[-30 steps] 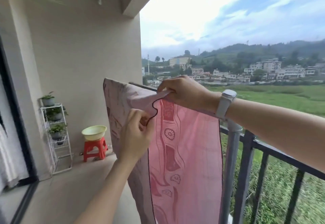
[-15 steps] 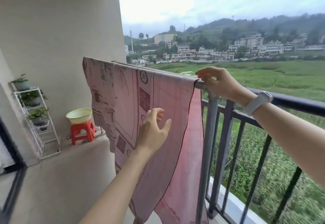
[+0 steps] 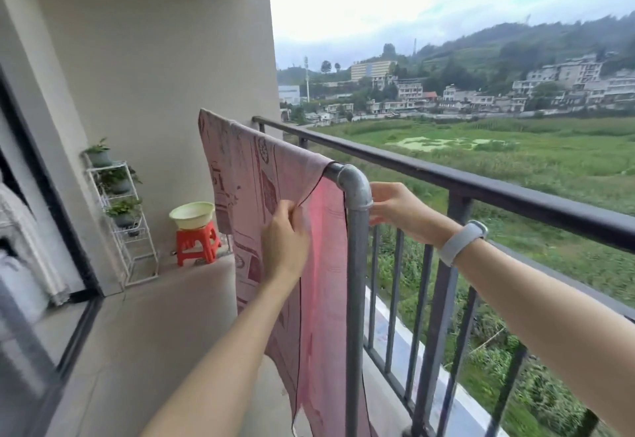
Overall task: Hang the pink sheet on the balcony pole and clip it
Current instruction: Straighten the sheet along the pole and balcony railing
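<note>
Head view: pink sheet (image 3: 261,196) hanging over the balcony pole (image 3: 355,189), unclipped.
Left hand (image 3: 285,241) is pinching its near edge, likely straightening it; right hand (image 3: 402,210), fingers relaxed, is reaching behind the pole.

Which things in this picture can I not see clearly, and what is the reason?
Head view only:
- Fingers of the right hand: hidden behind the grey pole, so its grasp cannot be judged.
- Bottom of the pink sheet: cut off by the lower edge.
- Clips: none visible.
- Left hand: pinches the sheet's edge; fingertips hidden by its back.

Pink patterned sheet (image 3: 254,196), grey pole (image 3: 354,265)
</note>
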{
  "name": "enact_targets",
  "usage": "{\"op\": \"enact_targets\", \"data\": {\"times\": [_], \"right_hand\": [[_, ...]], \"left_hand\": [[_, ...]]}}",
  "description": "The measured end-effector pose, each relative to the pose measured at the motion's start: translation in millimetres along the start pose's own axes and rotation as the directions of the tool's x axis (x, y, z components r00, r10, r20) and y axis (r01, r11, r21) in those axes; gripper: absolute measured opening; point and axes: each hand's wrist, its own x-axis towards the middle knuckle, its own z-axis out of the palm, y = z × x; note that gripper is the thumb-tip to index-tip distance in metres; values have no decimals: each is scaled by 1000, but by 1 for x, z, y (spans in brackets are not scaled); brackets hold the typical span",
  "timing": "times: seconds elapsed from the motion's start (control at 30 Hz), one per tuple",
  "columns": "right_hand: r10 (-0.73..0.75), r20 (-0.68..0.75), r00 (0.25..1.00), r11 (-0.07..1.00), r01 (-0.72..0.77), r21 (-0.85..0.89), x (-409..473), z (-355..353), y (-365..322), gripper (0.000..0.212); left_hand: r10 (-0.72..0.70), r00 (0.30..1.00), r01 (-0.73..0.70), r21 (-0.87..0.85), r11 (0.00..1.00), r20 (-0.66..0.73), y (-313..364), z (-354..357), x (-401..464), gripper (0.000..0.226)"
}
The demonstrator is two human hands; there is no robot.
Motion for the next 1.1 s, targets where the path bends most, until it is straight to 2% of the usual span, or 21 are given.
{"op": "enact_targets", "data": {"times": [0.13, 0.27, 0.3, 0.4, 0.5, 0.63, 0.77, 0.9, 0.97, 1.03, 1.1], "right_hand": [[-66, 44, 997, 997, 68, -44, 8, 15, 14, 11], [-179, -4, 984, 978, 177, -108, 16, 12, 20, 35], [-214, -32, 976, 970, 208, -128, 17, 7, 21, 34], [-256, -165, 953, 962, 234, -141, 23, -15, 23, 12], [-332, -290, 898, 938, 281, -202, 30, -34, 13, 9], [-442, -382, 812, 896, 378, -233, 31, -34, -4, 6], [-481, -380, 790, 874, 397, -281, -2, -15, 24, 6], [-443, -281, 851, 891, 383, -244, -42, 18, 63, 5], [-397, -267, 878, 916, 360, -180, -51, 28, 76, 5], [-362, -278, 890, 931, 331, -152, -60, 36, 91, 9], [-328, -269, 906, 942, 292, -165, -72, 42, 108, 15]], "left_hand": [[-2, 994, 1, -11, 1000, -110, 6, -8, 2, 12], [74, 981, -71, 26, 997, -177, 23, -20, 18, 13], [95, 976, -87, 46, 995, -196, 27, -23, 22, 13], [132, 961, -110, 103, 989, -245, 40, -29, 30, 15], [173, 949, -140, 139, 980, -265, 56, -31, 31, 18], [208, 930, -178, 122, 976, -304, 75, -39, 13, 15], [96, 982, -88, 57, 995, -162, 53, -26, -54, 13], [72, 993, -72, 3, 997, -92, 22, 0, -94, 7], [4, 999, -2, 31, 1000, -54, 1, 8, -99, 23], [-98, 994, 97, 18, 995, 44, -18, 13, -111, 46], [-157, 975, 154, 34, 988, 155, -29, 22, -125, 56]]}}
